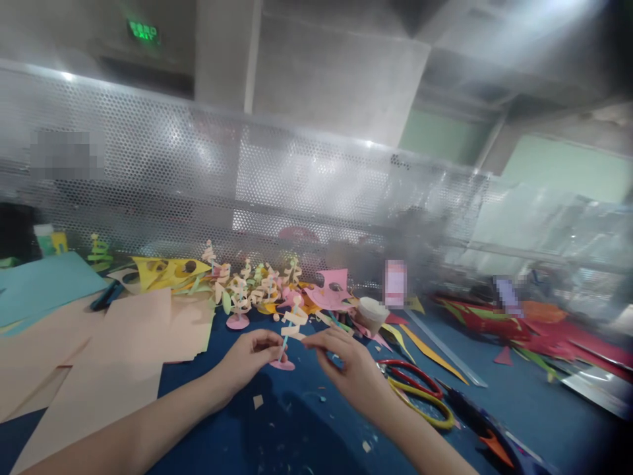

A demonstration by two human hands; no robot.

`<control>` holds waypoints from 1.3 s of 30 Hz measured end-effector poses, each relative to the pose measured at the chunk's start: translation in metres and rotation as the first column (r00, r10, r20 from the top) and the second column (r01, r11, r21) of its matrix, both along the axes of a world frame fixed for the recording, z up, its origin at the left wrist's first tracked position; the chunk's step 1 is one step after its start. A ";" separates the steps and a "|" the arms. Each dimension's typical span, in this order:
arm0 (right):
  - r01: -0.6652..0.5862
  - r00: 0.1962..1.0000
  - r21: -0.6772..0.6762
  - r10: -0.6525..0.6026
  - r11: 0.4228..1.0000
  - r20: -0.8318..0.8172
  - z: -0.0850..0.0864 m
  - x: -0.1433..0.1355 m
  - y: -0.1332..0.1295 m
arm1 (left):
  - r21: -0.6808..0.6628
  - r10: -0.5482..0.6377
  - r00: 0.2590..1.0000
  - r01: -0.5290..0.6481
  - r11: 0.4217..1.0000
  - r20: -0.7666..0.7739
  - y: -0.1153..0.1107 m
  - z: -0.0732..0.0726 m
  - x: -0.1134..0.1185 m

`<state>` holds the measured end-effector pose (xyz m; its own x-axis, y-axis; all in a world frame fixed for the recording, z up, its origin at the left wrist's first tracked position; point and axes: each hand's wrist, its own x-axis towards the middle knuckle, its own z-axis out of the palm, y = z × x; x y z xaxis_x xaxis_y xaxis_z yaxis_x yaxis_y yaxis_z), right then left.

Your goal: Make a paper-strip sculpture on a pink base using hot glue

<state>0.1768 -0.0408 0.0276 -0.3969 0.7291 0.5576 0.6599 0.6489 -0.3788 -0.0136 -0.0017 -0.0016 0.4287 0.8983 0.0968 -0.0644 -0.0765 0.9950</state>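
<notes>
In front of me stands a small paper spiral tree (293,324), a cream strip winding around a thin light-blue stick on a round pink base (283,365). My left hand (254,356) has its fingers closed on the stick low down, just above the base. From the other side, my right hand (346,359) pinches the lower end of the cream strip between its fingertips. Similar finished-looking paper spirals (240,290) stand in a cluster behind, one on its own pink disc (238,321).
Cream paper sheets (123,343) and blue paper (49,284) lie left. Red-handled scissors (413,376), yellow-handled scissors (428,409), a paper cup (372,313) and a clear ruler (445,346) are right. Coloured scraps (331,290) line the back before a perforated metal screen (306,171).
</notes>
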 end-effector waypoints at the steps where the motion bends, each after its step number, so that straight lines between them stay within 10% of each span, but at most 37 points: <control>1: -0.018 0.996 0.034 0.014 0.999 0.093 0.004 0.000 -0.002 | -0.012 -0.010 1.000 0.010 1.000 -0.009 0.000 0.003 -0.001; 12: -0.148 0.806 0.199 0.001 0.969 0.592 0.023 -0.010 -0.024 | -0.089 -0.149 0.983 0.140 0.986 -0.105 -0.005 0.023 -0.006; 23: 0.392 0.834 -0.050 -0.332 0.919 0.441 0.007 0.000 -0.029 | -0.137 -0.154 0.987 0.158 0.978 0.040 -0.006 0.019 -0.005; 39: 0.323 0.936 -0.182 -0.286 0.929 0.203 -0.048 -0.005 -0.022 | 0.006 -0.010 1.000 0.011 1.000 -0.018 0.000 0.013 -0.006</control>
<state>0.1719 -0.0624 -0.0204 -0.2120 0.9223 0.3231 0.8793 0.3243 -0.3489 -0.0201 -0.0022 0.0111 0.4398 0.8931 0.0945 -0.0469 -0.0822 0.9955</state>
